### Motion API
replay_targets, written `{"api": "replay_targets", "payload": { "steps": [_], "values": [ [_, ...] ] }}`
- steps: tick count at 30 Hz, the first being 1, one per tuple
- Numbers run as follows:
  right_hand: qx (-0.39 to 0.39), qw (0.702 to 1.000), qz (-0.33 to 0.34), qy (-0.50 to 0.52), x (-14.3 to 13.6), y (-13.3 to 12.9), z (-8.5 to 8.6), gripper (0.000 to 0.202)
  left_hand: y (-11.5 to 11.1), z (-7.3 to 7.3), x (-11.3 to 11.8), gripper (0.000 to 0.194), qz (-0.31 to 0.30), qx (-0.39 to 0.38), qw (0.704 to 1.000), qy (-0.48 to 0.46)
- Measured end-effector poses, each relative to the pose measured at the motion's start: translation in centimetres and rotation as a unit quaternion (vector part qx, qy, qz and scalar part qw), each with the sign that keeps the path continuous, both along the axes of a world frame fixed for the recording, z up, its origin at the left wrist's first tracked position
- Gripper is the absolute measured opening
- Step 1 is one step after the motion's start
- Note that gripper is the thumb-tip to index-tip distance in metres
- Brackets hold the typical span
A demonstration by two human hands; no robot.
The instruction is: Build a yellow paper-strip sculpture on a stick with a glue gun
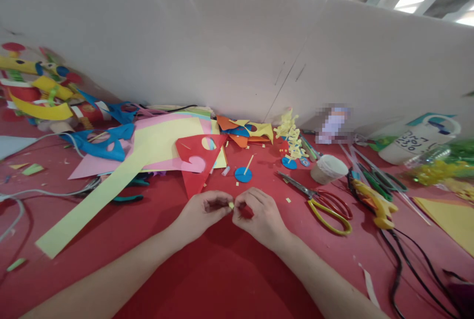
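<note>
Two hands, left and right, grip nearly closed, small yellow piece pinched between their fingertips, above red table.

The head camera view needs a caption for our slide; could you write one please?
Left hand and right hand meet at a tiny yellow piece over a red table, scissors nearby.

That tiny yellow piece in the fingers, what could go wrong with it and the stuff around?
The tiny yellow piece, at the fingertips of the left hand and right hand, could slip and get lost among similar scraps. The scissors point inward, so a reaching hand might get poked. The yellow glue gun may be hot; I can't tell.
</note>
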State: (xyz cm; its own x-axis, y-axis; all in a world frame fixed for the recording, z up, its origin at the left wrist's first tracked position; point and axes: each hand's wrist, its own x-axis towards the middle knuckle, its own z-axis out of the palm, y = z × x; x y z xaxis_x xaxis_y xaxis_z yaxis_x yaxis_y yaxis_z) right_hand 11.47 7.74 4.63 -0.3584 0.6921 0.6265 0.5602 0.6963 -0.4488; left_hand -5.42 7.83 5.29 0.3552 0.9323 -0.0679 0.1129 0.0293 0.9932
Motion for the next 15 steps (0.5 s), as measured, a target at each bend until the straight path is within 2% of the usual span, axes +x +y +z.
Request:
{"api": "replay_targets", "payload": {
  "steps": [8, 15],
  "values": [
    [-0.013, 0.999, -0.017, 0.044, 0.02, 0.02, -0.22, 0.011, 0.16, -0.08, 0.14, 0.023, 0.006, -0.012, 0.998, -0.054],
    [-0.028, 0.999, 0.01, 0.046, -0.1, -0.06, -0.13, 0.011, 0.13, 0.39, -0.06, 0.013, 0.013, -0.023, 0.999, -0.035]
  ]
}}
